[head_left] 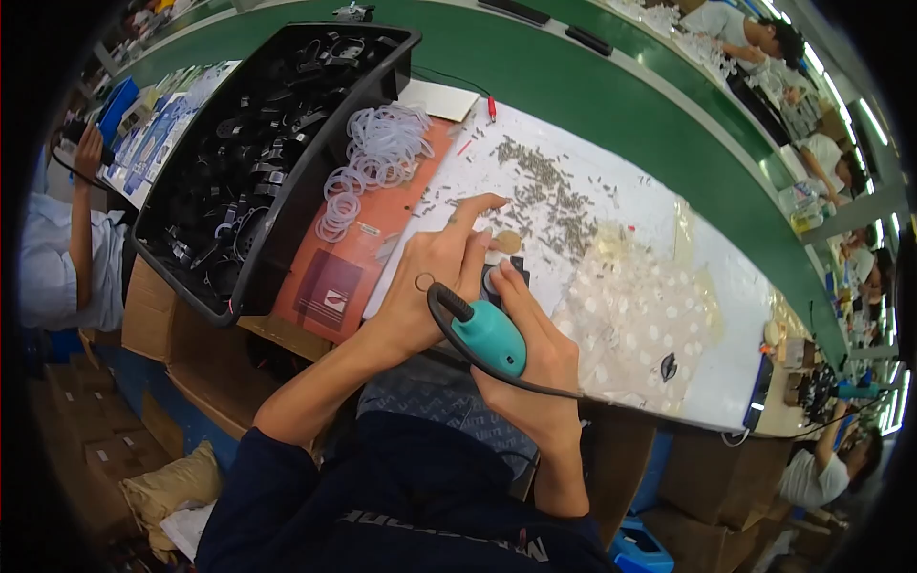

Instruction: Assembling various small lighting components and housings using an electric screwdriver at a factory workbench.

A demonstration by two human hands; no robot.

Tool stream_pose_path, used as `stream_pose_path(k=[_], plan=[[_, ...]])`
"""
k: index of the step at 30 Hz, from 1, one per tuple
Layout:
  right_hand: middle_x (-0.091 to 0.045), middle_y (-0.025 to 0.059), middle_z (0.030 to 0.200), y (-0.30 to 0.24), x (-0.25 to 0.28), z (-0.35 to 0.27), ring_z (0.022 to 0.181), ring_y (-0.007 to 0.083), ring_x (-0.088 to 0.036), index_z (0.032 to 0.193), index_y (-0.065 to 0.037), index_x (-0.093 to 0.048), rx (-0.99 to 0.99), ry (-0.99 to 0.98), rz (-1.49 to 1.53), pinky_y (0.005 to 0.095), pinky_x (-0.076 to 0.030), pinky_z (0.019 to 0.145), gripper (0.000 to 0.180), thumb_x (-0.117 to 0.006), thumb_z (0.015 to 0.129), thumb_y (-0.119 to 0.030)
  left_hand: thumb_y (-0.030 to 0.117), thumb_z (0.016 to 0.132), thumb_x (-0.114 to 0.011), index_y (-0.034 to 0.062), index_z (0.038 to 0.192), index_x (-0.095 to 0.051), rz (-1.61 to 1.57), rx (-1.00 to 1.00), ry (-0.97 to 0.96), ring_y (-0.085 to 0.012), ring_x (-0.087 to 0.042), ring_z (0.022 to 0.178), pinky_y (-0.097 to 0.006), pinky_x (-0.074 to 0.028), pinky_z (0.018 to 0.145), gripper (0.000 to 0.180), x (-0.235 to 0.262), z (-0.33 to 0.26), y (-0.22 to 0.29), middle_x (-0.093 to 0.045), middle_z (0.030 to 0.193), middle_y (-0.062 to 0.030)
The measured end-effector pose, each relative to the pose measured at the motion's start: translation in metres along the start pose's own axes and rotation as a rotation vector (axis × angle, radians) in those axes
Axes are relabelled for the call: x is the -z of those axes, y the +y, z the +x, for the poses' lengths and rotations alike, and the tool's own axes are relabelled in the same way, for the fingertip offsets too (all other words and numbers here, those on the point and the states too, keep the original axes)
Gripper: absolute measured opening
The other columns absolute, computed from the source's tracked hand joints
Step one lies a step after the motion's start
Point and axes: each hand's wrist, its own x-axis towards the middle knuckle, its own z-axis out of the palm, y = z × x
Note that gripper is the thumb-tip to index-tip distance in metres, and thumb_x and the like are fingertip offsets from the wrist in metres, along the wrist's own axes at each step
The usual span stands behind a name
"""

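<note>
In my right hand (537, 368) is a teal corded electric screwdriver (492, 339), its rounded body against the palm and its tip hidden. My left hand (435, 272) is close beside it over the white work surface, index finger stretched outward and the other fingers bent. Between the fingertips of both hands shows a small black part (517, 268), mostly covered, which the left fingers seem to hold. A round tan piece (508, 244) lies by the left fingertips. Just beyond spreads a scatter of small grey metal screws (540, 186).
At the left stands a large black bin (272, 224) of black and metal parts. Clear plastic rings (382, 143) pile on an orange-brown mat (368, 248). A crumpled translucent plastic sheet (630, 325) lies at the right, with a small black piece (669, 367) on it. Other people sit along both sides.
</note>
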Motion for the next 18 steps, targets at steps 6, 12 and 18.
stream_pose_path(k=[6,12,18], plan=[[-0.058,0.0222,0.123,0.004,0.002,0.010,0.109,0.0350,-0.060,0.114,-0.001,-0.059,-0.010,-0.093,0.030,0.0359,-0.051,0.087,0.053,-0.065,0.061,-0.001,0.003,0.092,-0.045,0.0046,0.128,-0.049,-0.091,-0.044,0.031,-0.0344,-0.067,0.094,-0.035,-0.053,0.073,0.036,-0.002,0.001,-0.003,-0.065,0.107,-0.0235],[-0.060,0.0164,0.121,0.008,0.008,0.012,0.099,0.0337,-0.063,0.108,-0.004,-0.059,0.049,-0.138,0.004,0.0360,-0.052,0.078,0.046,-0.067,0.062,-0.003,0.011,0.095,-0.042,0.0041,0.129,-0.045,-0.111,-0.024,0.025,-0.0413,-0.064,0.084,-0.043,-0.052,0.071,0.035,-0.003,0.002,-0.002,-0.064,0.104,-0.0254],[-0.063,0.0070,0.120,0.008,0.013,0.000,0.079,0.0295,-0.066,0.104,-0.008,-0.059,0.119,-0.194,-0.106,0.0350,-0.052,0.058,0.042,-0.070,0.064,-0.007,0.012,0.096,-0.042,0.0048,0.130,-0.047,-0.026,0.025,-0.007,-0.0370,-0.066,0.092,-0.038,-0.051,0.078,0.035,0.002,-0.001,0.005,-0.065,0.107,-0.0222]])
